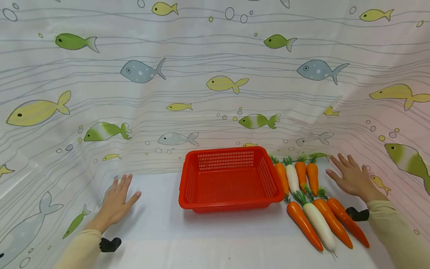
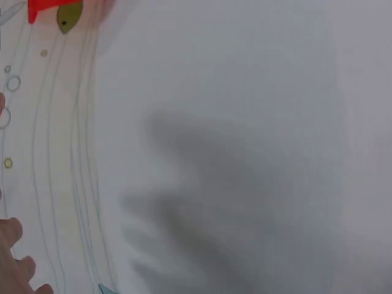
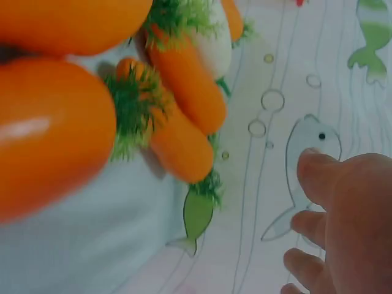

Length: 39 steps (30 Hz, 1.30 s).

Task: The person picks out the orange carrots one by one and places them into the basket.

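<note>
My left hand hovers over the white table at the left with fingers straight and spread, holding nothing. In the left wrist view only its fingertips show at the left edge. On the other side my right hand is also spread and holds nothing, just right of the vegetables. Nearest to it are an orange carrot in the back row and another carrot in front. Two white radishes lie among several carrots, all with green tops. A red plastic basket stands in the middle, with nothing in it.
A white sheet printed with fish hangs behind the table and along both sides. The vegetables lie in two rows against the basket's right side. Black wrist mounts show beside both sleeves.
</note>
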{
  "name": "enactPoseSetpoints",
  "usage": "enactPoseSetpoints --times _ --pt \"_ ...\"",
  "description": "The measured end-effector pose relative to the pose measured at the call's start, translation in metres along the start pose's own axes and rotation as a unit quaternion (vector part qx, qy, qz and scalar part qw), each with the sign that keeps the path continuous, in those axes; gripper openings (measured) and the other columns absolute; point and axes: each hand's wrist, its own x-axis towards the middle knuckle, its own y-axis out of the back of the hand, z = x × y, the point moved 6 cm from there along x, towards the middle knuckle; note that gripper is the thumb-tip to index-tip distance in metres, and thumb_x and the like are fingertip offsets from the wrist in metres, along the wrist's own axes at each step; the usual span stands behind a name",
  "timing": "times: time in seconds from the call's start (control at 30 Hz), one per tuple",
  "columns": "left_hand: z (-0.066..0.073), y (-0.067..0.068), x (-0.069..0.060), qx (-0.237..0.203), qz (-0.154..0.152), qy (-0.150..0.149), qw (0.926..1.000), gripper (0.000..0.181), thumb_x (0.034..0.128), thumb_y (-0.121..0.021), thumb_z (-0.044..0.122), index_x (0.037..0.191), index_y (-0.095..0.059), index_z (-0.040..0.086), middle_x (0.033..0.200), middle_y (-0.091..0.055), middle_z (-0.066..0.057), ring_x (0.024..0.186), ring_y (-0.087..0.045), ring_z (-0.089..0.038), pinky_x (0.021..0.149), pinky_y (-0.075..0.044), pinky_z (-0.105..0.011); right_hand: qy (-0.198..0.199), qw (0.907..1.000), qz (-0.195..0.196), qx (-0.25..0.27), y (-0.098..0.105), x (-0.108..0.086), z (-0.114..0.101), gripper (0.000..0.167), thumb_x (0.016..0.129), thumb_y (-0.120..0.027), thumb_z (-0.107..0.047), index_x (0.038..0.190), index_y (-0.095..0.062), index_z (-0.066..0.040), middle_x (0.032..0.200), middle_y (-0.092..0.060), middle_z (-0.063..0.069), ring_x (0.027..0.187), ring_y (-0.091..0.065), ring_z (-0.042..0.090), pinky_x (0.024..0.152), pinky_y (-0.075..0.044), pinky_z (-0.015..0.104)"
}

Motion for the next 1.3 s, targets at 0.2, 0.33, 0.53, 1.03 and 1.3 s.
enactPoseSetpoints --times 0.2,0.33,0.53,1.03,1.3 --pt "0.040 -0.017 0.013 -0.101 -0.008 0.008 0.9949 0.084 0.1103 -0.048 0.046 0.169 -0.008 0.001 0.174 -0.007 -0.031 0.158 -0.007 -0.060 0.123 -0.010 -0.078 0.052 0.9980 0.033 0.009 -0.012 0.017 -0.036 0.066 0.105 -0.063 -0.037 0.145 -0.052 0.014 0.148 -0.046 0.046 0.135 -0.038 0.068 0.109 -0.030 0.084" --pt "0.070 -0.037 0.020 -0.165 -0.005 0.009 0.9863 0.076 0.1125 -0.042 0.045 0.171 -0.011 0.007 0.176 -0.011 -0.025 0.161 -0.013 -0.053 0.127 -0.013 -0.072 0.079 0.9955 0.028 0.045 -0.024 0.027 -0.064 0.059 0.102 -0.069 -0.030 0.138 -0.059 0.015 0.137 -0.059 0.042 0.127 -0.050 0.065 0.105 -0.040 0.079" --pt "0.106 -0.071 0.025 -0.358 -0.008 0.009 0.9337 0.065 0.1149 -0.032 0.040 0.172 -0.009 0.021 0.176 -0.017 -0.023 0.159 -0.022 -0.051 0.126 -0.021 -0.071 0.086 0.9883 0.004 0.126 -0.035 0.041 -0.099 0.058 0.101 -0.071 -0.028 0.140 -0.060 0.013 0.134 -0.065 0.037 0.121 -0.061 0.058 0.100 -0.051 0.072" --pt "0.165 -0.110 0.025 -0.618 0.015 -0.024 0.7858 0.067 0.1086 -0.031 0.031 0.171 -0.006 0.038 0.175 -0.019 -0.003 0.152 -0.027 -0.047 0.117 -0.041 -0.058 0.057 0.9898 -0.072 0.109 -0.072 0.077 -0.133 0.056 0.097 -0.070 -0.019 0.142 -0.058 0.012 0.129 -0.070 0.032 0.114 -0.070 0.047 0.092 -0.061 0.059" --pt "0.164 -0.116 0.026 -0.623 0.036 -0.016 0.7816 0.075 0.1001 -0.031 0.021 0.171 -0.010 0.035 0.175 -0.017 0.000 0.152 -0.025 -0.043 0.118 -0.036 -0.059 0.024 0.9959 -0.069 0.053 -0.069 0.092 -0.144 0.050 0.093 -0.067 -0.019 0.131 -0.063 0.013 0.108 -0.074 0.027 0.093 -0.070 0.040 0.082 -0.060 0.056"
